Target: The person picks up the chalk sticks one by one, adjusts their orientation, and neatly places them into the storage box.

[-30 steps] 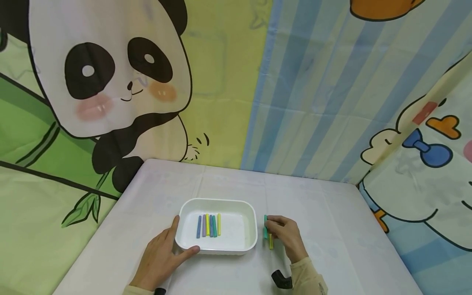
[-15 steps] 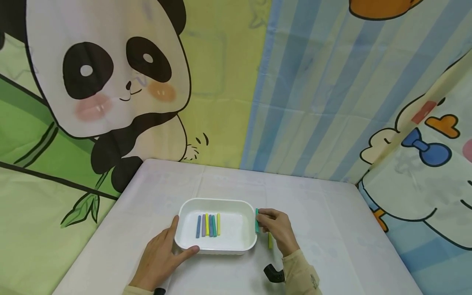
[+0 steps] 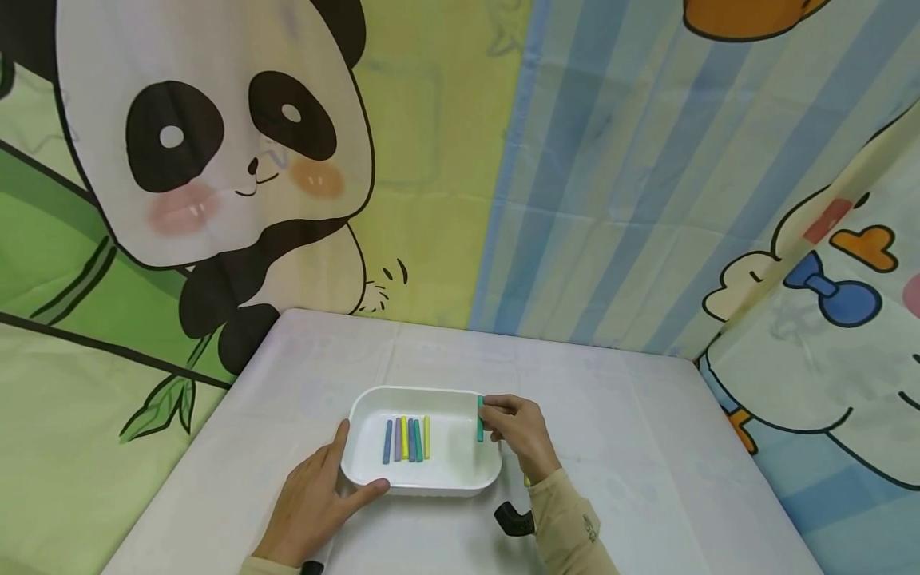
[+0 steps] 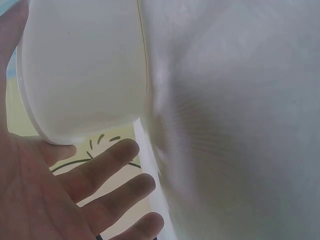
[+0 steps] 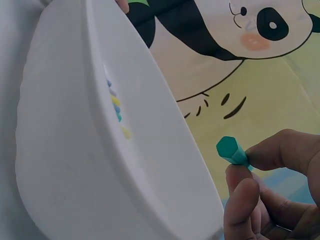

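Note:
My right hand (image 3: 523, 431) pinches a green hexagonal stick (image 3: 480, 418) between thumb and fingers, over the right end of a white tray (image 3: 460, 481). In the right wrist view the six-sided end of the green stick (image 5: 228, 149) faces the camera, above the tray's rim. My left hand (image 3: 311, 499) rests against the tray's left end, thumb at the near rim and index finger along the side. In the left wrist view its other fingers (image 4: 120, 192) spread free below the tray (image 4: 85, 70). Several thin blue, purple, yellow and green sticks (image 3: 412, 439) lie side by side in the tray.
A yellow stick (image 3: 527, 481) lies on the white table (image 3: 647, 447) right of the tray, mostly hidden by the right hand. A black wrist fitting (image 3: 513, 519) juts from the right sleeve. Printed cloth (image 3: 431, 160) with a panda hangs behind the table.
My right hand has moved left and away from me, bringing the green stick from beside the tray to over its right end. The left hand and the tray stay put.

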A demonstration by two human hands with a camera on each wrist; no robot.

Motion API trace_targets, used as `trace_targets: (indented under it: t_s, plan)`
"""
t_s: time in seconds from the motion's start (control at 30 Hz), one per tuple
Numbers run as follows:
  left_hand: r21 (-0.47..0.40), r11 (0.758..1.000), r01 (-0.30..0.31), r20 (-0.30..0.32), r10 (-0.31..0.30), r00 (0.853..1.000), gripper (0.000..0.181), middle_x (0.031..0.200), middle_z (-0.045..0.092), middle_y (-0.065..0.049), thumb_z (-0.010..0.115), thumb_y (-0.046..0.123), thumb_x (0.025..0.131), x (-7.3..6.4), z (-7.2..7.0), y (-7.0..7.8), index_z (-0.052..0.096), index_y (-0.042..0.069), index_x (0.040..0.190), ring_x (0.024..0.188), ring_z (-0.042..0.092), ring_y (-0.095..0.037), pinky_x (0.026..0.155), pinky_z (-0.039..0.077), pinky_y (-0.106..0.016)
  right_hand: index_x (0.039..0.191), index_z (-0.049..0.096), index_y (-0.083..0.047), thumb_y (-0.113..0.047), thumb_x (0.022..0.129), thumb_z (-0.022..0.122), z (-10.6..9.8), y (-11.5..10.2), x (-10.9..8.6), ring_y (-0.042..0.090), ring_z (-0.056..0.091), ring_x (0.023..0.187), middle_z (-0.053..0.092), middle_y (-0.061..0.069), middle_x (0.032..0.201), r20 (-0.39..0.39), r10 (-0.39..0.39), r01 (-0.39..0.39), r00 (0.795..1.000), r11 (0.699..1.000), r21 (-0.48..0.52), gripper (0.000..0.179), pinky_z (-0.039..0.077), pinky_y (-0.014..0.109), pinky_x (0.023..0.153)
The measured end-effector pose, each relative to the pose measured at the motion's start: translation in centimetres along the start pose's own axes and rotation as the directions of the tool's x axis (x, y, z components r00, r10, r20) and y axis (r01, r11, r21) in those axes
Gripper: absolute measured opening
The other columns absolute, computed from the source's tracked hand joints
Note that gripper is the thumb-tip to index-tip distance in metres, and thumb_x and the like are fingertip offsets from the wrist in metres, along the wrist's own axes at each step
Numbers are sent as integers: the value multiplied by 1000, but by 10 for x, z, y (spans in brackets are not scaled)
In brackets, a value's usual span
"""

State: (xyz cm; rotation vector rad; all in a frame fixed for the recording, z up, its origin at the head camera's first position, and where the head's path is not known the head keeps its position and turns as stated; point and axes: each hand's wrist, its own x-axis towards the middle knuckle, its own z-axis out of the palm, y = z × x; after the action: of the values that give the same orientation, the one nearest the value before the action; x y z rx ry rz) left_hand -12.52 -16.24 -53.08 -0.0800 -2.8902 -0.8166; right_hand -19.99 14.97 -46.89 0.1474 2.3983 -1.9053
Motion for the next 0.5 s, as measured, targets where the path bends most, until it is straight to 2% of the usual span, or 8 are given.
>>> trace_targets:
  t_s: [0.5]
  plan:
    - [-2, 1000, 14, 3, -14, 1000, 122, 141, 55, -22, 62, 85, 75, -1, -1, 2, 24, 7, 161, 123, 55, -40, 104, 42, -60, 119, 70, 0, -16, 91, 75, 30, -4, 8, 20, 66, 74, 71, 10, 93, 52, 3, -2, 999, 1000, -20, 32, 58, 34, 68]
